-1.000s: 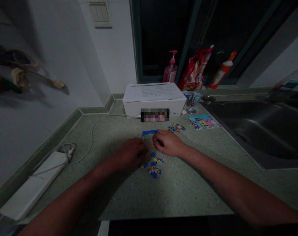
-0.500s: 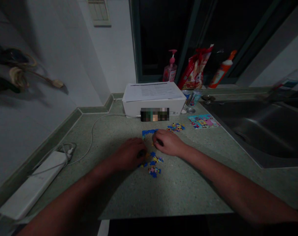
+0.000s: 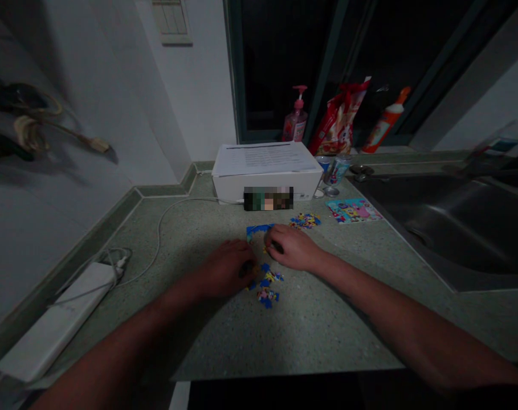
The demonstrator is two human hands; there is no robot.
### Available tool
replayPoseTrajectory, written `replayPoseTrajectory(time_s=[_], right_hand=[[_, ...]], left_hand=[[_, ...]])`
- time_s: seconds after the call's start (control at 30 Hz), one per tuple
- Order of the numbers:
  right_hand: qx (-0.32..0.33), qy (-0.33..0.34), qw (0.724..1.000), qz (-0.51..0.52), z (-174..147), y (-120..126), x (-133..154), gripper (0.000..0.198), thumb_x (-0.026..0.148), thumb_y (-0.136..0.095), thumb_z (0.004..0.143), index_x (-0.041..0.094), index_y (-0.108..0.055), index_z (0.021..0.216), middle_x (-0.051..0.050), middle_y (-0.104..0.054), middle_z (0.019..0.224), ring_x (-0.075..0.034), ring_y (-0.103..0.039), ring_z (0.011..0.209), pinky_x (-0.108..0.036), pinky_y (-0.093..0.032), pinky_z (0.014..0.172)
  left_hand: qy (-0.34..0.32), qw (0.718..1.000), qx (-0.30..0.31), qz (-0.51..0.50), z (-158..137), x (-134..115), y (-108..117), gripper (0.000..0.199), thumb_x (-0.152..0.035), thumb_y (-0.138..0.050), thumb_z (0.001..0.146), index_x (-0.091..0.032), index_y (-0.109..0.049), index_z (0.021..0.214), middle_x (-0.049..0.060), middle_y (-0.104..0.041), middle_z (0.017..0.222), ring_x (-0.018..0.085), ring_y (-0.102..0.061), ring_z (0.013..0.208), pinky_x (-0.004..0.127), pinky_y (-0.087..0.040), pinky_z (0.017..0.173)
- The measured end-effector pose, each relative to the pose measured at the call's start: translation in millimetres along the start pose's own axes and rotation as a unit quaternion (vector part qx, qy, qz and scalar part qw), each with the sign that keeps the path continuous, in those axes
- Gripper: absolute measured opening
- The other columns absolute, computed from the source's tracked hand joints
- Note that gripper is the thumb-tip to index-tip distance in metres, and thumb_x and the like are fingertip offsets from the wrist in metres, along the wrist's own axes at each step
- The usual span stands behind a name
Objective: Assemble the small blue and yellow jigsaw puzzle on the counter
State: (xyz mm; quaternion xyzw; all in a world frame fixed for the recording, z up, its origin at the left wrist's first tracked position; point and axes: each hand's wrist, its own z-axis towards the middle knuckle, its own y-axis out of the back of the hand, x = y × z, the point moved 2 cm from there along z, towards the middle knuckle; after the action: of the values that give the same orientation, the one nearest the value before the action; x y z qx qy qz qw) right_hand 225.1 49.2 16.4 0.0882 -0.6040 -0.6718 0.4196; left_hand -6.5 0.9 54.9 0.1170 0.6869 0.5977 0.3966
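Observation:
A partly joined jigsaw puzzle [image 3: 259,229] with a blue edge lies on the counter between my hands. My right hand [image 3: 293,246] is closed at its right side, fingertips pinched at a small yellowish jigsaw piece [image 3: 265,249] mostly hidden by them. On the left, my left hand [image 3: 229,266] is curled with its fingertips together; a bit of yellow shows at the tips, its outline unclear. Loose blue and yellow jigsaw pieces [image 3: 267,295] are scattered just below the hands. Behind my right hand sits a heap of more jigsaw pieces [image 3: 305,220].
A white box [image 3: 267,165] with paper on top stands at the back, a pixelated dark device [image 3: 252,199] against its front. Right of it are a can [image 3: 338,171] and a colourful picture card [image 3: 355,210], then the sink [image 3: 438,216]. A power strip [image 3: 66,319] with cables lies left.
My left hand has shifted very slightly near the loose pieces, covering a little more of the leftmost one. My right hand stays practically in place.

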Motion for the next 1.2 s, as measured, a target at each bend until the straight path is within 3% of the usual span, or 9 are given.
replayPoseTrajectory(time_s=[0.17, 0.43, 0.8, 1.2], right_hand=[[-0.008, -0.003, 1.000, -0.011, 0.3, 0.1, 1.9, 0.010, 0.017, -0.063, 0.099, 0.022, -0.071, 0.095, -0.009, -0.070, 0.097, -0.025, -0.062, 0.090, -0.037, -0.042, 0.080], [-0.010, -0.018, 0.999, -0.028, 1.0, 1.3, 6.6, 0.008, 0.019, -0.065, 0.099, 0.022, -0.072, 0.097, -0.008, -0.070, 0.098, -0.025, -0.063, 0.093, -0.036, -0.044, 0.081], [-0.010, 0.008, 1.000, -0.028, 6.0, -6.4, 22.2, 0.015, 0.022, -0.073, 0.102, 0.025, -0.080, 0.115, -0.011, -0.075, 0.116, -0.029, -0.068, 0.111, -0.044, -0.054, 0.096], [0.009, 0.005, 0.999, -0.038, 10.6, -14.6, 26.3, 0.014, 0.019, -0.071, 0.102, 0.024, -0.080, 0.112, -0.012, -0.076, 0.121, -0.030, -0.068, 0.111, -0.048, -0.055, 0.098]], left_hand=[[0.044, 0.998, -0.034, 0.040, 4.0, 9.9, -4.6, 0.010, -0.022, -0.074, 0.091, -0.026, -0.070, 0.099, 0.010, -0.076, 0.109, 0.032, -0.070, 0.106, 0.049, -0.057, 0.097], [0.088, 0.989, -0.108, 0.047, 10.3, 28.3, -13.5, 0.009, -0.028, -0.070, 0.101, -0.029, -0.075, 0.108, 0.009, -0.076, 0.115, 0.031, -0.069, 0.112, 0.052, -0.056, 0.103], [0.093, 0.988, -0.110, 0.055, 12.5, 29.8, -16.1, 0.010, -0.030, -0.066, 0.104, -0.027, -0.074, 0.108, 0.012, -0.074, 0.114, 0.031, -0.068, 0.110, 0.052, -0.056, 0.100], [0.100, 0.986, -0.114, 0.070, 13.8, 30.3, -16.4, 0.009, -0.030, -0.067, 0.103, -0.027, -0.075, 0.106, 0.010, -0.075, 0.109, 0.030, -0.068, 0.105, 0.050, -0.057, 0.095]])
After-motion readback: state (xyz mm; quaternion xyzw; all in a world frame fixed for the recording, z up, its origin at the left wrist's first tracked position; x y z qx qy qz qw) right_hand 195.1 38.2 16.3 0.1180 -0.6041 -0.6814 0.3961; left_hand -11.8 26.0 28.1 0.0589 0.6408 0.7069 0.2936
